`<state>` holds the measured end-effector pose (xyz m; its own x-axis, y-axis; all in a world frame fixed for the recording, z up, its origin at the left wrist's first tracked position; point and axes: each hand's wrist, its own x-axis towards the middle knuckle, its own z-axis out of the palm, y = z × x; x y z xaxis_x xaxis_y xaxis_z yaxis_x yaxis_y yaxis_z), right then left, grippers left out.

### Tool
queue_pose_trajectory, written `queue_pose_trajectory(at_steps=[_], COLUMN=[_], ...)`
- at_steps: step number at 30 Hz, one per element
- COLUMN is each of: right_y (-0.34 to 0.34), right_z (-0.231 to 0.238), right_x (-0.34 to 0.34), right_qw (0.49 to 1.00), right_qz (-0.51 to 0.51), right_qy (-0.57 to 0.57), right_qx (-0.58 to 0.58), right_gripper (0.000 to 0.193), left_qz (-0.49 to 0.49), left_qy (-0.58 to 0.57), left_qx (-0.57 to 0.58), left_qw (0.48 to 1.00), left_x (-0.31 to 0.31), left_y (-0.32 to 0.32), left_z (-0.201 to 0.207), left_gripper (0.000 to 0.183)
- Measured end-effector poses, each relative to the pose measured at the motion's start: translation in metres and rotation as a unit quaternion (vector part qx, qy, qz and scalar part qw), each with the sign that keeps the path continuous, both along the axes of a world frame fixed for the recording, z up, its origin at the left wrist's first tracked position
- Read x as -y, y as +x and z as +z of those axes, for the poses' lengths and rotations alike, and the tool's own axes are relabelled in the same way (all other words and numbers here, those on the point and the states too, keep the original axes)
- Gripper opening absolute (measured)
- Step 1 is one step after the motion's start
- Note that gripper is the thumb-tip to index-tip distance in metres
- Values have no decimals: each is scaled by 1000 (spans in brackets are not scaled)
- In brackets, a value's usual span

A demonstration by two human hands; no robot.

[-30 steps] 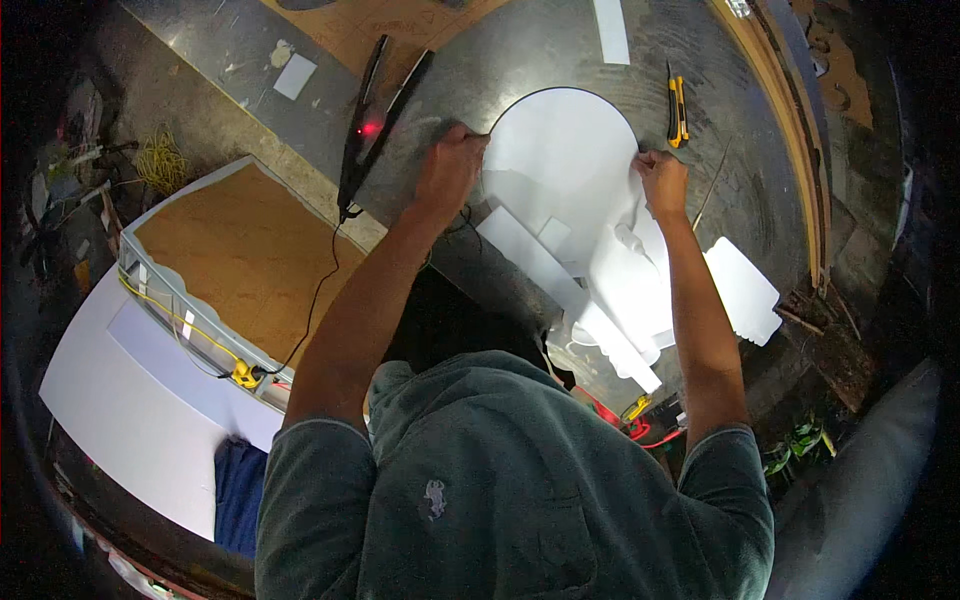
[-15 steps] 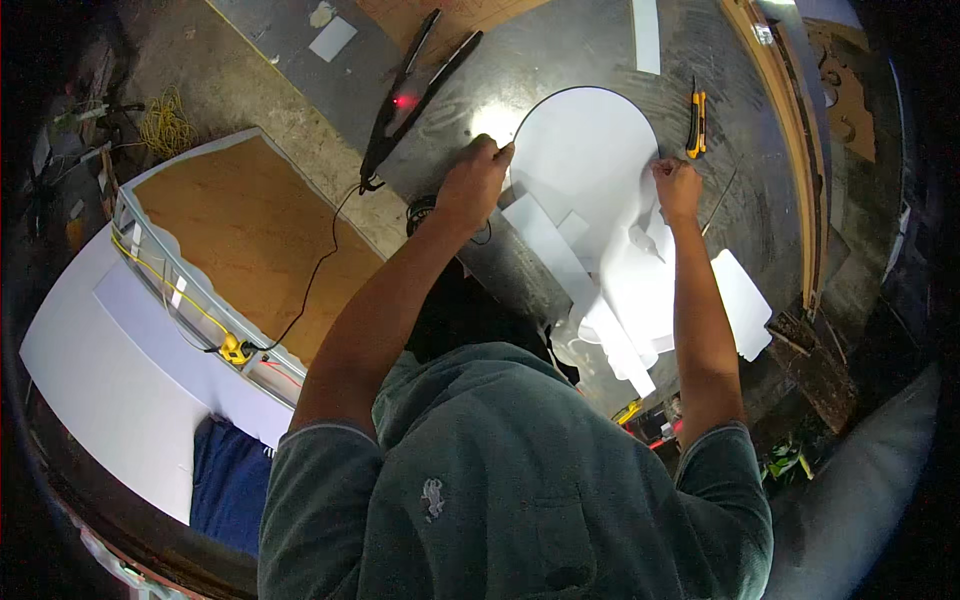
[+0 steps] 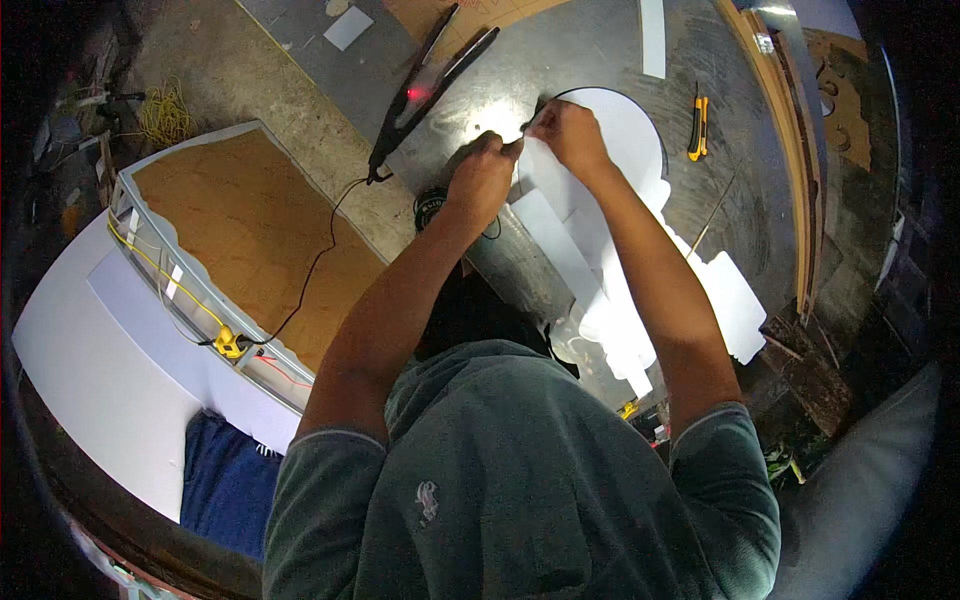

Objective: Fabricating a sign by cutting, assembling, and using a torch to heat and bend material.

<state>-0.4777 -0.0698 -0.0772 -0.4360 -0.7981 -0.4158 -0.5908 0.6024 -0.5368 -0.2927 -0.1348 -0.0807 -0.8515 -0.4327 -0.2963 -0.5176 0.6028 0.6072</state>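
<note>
A white disc [image 3: 628, 130] with a thin dark edge lies on the grey metal table, partly covered by my right arm. At its left rim my left hand [image 3: 482, 178] is closed, thumb and fingers pinched on the edge. Close beside it my right hand [image 3: 570, 135] reaches across the disc, fingertips pinched together at the upper left rim. What those fingertips hold is too small to make out. Beyond my left hand lies a black hair straightener [image 3: 425, 95], its two arms spread and a red light lit. To the right of the disc lies an orange and black utility knife [image 3: 698, 127].
White offcuts [image 3: 560, 245] and a cut white sheet [image 3: 730, 305] lie near the disc. A white strip [image 3: 652, 40] is at the back, wooden battens [image 3: 775, 130] at the right. At left, a cord runs past a brown-topped frame [image 3: 250, 220] to a yellow connector [image 3: 229, 342].
My right hand has moved left from the disc's right rim to its upper left rim, beside my left hand. The left hand stays at the left edge.
</note>
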Motion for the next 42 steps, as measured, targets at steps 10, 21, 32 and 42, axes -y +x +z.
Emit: queue_pose_trajectory(at_steps=[10,21,32,42], right_y=[1,2,5,3], right_z=[-17,-18,-7,-10], right_x=[20,31,29,23], right_qw=[985,976,985,989], right_qz=[5,10,38,6], right_qy=[169,213,163,144], right_qx=[-36,-33,-51,-17], right_gripper=[49,47,26,27], left_qz=[56,221,359,340], left_qy=[48,116,284,295], left_qx=[16,-111,-117,-126], left_qw=[997,962,881,884], left_x=[-19,-49,-76,-94], left_y=[6,20,40,68], left_z=[3,-17,-16,-26], left_gripper=[48,39,33,33])
